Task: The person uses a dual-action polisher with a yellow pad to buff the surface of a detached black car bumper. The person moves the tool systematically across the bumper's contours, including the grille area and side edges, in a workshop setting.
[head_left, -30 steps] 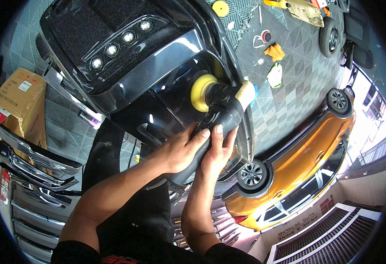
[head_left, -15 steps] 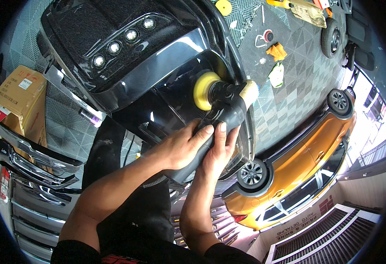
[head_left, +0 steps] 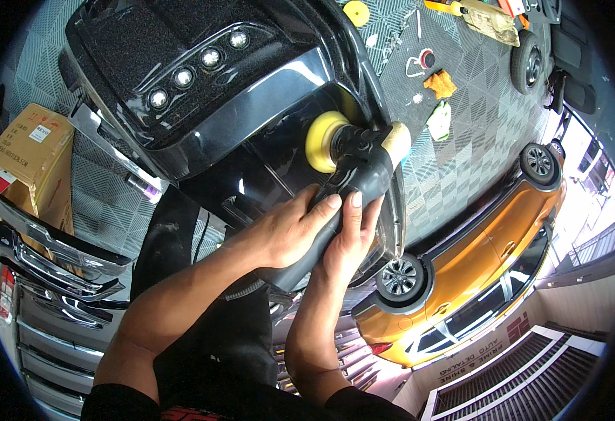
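Note:
My left hand is wrapped around the black body of a power polisher. On the opposite side of the same grip, my right hand has its thumb laid along the casing and fingers curled around it. The polisher's round yellow foam pad is tilted on edge against a glossy black vehicle panel. Whether the pad is spinning cannot be told. Several round lights sit in a row in the rough black upper part of the piece.
A cardboard box stands at left, above chrome and black trim pieces. At right are an orange car and a loose wheel. An orange cloth and a yellow pad lie on the patterned floor.
The polisher head and its yellow pad have shifted very slightly up and left on the black panel. Both hands keep the same grip.

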A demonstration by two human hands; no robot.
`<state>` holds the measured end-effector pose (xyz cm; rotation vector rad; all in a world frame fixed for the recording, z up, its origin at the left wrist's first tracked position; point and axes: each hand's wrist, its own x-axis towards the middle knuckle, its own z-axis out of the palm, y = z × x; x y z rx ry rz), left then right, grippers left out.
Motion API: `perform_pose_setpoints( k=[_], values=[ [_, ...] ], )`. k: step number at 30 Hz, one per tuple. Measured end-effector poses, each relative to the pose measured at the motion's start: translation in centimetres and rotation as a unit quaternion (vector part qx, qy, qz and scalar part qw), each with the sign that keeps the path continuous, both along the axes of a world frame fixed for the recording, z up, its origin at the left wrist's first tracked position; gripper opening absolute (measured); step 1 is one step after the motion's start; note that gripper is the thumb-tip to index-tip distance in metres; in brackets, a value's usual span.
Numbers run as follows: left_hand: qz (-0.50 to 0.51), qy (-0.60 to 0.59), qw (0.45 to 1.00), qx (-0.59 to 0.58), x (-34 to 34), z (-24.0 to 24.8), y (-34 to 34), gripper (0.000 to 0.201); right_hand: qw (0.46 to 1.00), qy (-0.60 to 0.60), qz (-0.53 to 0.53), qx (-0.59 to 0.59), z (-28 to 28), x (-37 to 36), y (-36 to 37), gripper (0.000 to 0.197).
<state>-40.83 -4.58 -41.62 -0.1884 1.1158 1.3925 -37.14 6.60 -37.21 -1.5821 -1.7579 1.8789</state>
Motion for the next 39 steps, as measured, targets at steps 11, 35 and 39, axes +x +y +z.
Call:
perform_pose_setpoints(
  k=[11,35,39],
  values=[
    [-0.016,0.010,1.000,-0.001,-0.4,-0.1,0.1,0.073,1.000,0.003,-0.014,0.015,-0.1,0.1,-0.2,0.070],
    [0.009,0.044,0.999,0.020,-0.2,-0.4,-0.8,0.074,0.999,0.036,-0.019,0.016,-0.6,0.7,-1.3,0.072],
    [0.016,0.050,0.998,0.016,0.3,-0.1,-1.0,0.074,0.999,0.034,-0.023,0.017,-0.3,0.8,-1.7,0.074]
  ],
)
